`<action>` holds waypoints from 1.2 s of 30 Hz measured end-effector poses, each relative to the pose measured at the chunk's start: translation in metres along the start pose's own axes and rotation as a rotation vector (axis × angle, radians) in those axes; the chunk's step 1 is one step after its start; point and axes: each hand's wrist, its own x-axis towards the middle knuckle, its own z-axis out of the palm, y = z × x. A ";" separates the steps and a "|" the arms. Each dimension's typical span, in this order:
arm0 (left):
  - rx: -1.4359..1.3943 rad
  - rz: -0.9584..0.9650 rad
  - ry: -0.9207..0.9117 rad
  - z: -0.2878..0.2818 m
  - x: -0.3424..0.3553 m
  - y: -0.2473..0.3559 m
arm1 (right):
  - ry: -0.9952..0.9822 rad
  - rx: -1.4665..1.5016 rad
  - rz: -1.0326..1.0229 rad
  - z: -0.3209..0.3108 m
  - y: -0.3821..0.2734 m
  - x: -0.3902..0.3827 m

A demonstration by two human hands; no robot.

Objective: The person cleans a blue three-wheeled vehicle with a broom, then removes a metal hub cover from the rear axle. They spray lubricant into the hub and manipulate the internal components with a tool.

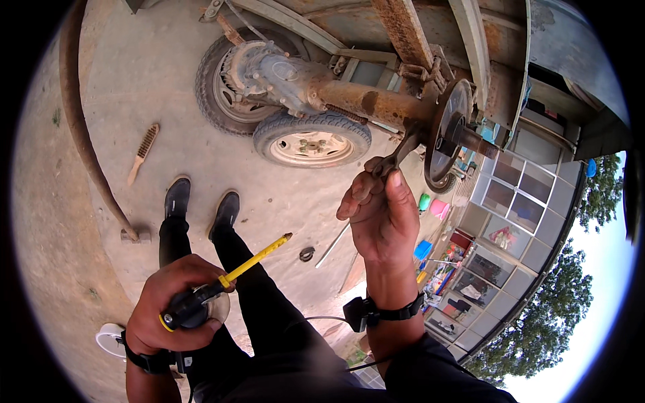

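A wire brush with a wooden handle lies on the concrete floor, well apart from a loose wheel lying flat beneath a rusty axle. A second tyre stands upright behind the wheel, at the axle's far end. A small metal ring rests on the floor just beside a thin steel rod. Two black shoes stand near the middle. A building with large windows and green trees fill the right side.
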 end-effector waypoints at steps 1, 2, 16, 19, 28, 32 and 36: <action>0.002 -0.002 -0.002 0.001 0.000 0.000 | 0.001 -0.001 -0.018 0.000 0.001 0.003; 0.009 -0.003 -0.008 0.001 0.001 0.002 | 0.002 -0.002 -0.036 0.000 0.002 0.004; 0.020 -0.033 0.031 0.015 0.010 0.022 | 0.003 0.128 -0.034 0.028 0.005 0.022; 0.013 -0.055 0.018 0.015 0.011 0.024 | -0.031 -0.107 -0.004 -0.009 -0.003 0.000; -0.030 -0.088 0.042 0.019 0.008 0.025 | -0.073 -0.135 0.049 -0.047 -0.008 -0.009; 0.021 -0.096 0.017 0.016 0.007 0.027 | -0.056 0.182 0.007 0.028 0.012 0.016; 0.048 -0.092 0.031 0.015 0.000 0.019 | -0.025 0.253 -0.034 0.052 0.007 0.051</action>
